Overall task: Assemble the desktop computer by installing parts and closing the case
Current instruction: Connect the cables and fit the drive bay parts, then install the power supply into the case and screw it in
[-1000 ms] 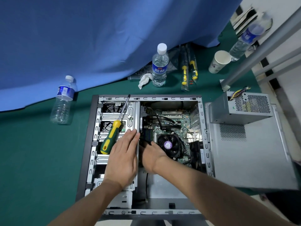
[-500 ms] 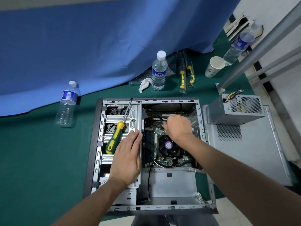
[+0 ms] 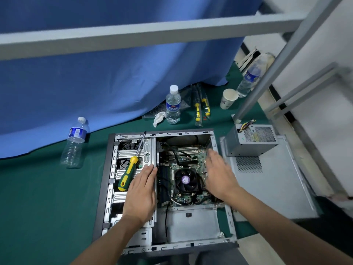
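The blue curtain hangs behind my work area, with a grey metal bar crossing in front of it. Under everything lies the green mat. The open computer case lies flat on it right in front of me, side off, motherboard and CPU fan showing. The grey side panel lies just right of the case, and the power supply sits on its far end, outside the case.

My left hand lies flat on the metal drive cage, fingers straight and together, holding nothing. My right hand is over the right edge of the motherboard, fingers straight and loosely spread, empty; I cannot tell whether it touches the board. The two hands are apart, with the fan between them.

The green-and-yellow screwdriver rests on the cage just beside my left fingers. One water bottle stands left of the case, another beyond it next to a crumpled tissue and packaged screwdrivers. A paper cup and a third bottle stand at the far right.
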A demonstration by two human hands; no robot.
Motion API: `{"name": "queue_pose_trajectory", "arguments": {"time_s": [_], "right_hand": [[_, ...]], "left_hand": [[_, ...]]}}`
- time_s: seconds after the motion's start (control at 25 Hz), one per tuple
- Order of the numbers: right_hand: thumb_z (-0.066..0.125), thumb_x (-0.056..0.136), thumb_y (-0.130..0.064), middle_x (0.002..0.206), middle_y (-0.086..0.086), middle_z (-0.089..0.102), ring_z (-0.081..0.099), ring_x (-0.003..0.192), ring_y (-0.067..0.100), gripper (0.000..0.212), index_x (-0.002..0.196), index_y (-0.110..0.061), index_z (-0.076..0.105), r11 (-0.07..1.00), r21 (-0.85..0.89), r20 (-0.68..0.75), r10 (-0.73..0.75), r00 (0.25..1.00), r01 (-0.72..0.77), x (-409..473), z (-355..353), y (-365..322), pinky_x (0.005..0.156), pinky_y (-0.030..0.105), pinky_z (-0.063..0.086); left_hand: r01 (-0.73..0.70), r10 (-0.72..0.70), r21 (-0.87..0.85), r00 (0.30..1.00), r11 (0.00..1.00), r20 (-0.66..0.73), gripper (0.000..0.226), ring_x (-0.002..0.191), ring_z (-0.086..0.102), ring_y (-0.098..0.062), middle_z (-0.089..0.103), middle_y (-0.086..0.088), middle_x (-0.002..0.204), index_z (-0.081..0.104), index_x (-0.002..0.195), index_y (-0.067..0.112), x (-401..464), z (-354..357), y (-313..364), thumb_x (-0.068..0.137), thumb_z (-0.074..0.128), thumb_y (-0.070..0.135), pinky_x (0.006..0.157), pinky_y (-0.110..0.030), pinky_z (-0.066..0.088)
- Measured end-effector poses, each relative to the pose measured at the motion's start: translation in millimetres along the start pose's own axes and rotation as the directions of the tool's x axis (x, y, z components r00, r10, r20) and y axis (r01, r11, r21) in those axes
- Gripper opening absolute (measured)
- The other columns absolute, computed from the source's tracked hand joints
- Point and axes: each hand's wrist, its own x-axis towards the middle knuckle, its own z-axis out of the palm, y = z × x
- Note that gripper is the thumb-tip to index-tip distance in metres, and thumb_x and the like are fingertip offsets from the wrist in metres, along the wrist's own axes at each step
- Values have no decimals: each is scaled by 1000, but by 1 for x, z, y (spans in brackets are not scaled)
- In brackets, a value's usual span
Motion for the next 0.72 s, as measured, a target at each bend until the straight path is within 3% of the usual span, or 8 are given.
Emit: {"name": "queue_pose_trajectory", "arguments": {"time_s": [0.08,0.2,0.32,0.4,0.52,0.64,0.72], "right_hand": [[54,92,-10,164,4,2,-1,151,20,79,157,-13,8,997,59,62,-56,996,53,-9,-5,9,123,38,10],[53,96,-15,159,3,24,21,145,20,66,154,-16,22,983,168,-7,-68,998,69,-11,-23,25,119,31,19],[57,94,-16,145,4,41,37,133,20,62,150,-16,31,981,196,-38,14,999,-6,-9,-40,53,114,33,32],[62,92,-18,140,5,43,41,128,21,68,151,-17,29,975,209,-31,84,996,-75,-2,-51,78,111,35,37],[73,83,-20,142,8,39,38,129,24,83,151,-20,26,958,232,-15,177,984,-169,19,-67,118,109,40,39],[81,74,-22,156,7,22,25,141,29,105,154,-26,15,959,180,6,223,975,-221,45,-76,155,114,49,33],[86,68,-29,162,6,8,17,146,33,119,155,-31,5,975,89,49,202,978,-206,62,-81,174,115,53,28]], "left_hand": [[9,-9,7,1000,1000,-2,59,149,17,-13,25,0,161,28,155,15,-1,-6,7,97,37,11,123,-31,9],[58,-58,-5,998,998,8,66,149,17,-12,23,2,162,28,155,16,2,-15,18,92,42,0,122,-27,6],[166,-165,-52,986,985,20,68,145,29,-14,32,0,158,36,151,14,9,-24,32,86,50,-2,118,-21,14],[205,-205,24,978,979,27,60,139,37,-18,35,-4,154,41,146,13,15,-29,48,87,51,7,116,-23,27],[107,-117,143,991,984,67,59,146,24,-23,22,-9,159,39,145,15,44,-36,90,89,57,22,120,-32,25],[-31,22,29,961,999,276,86,152,1,-21,1,-3,165,17,156,16,96,-34,143,90,67,40,123,-35,13],[-104,63,89,924,991,378,108,152,-8,-21,-9,-3,165,3,158,14,134,-28,176,83,73,48,124,-37,9]]}}
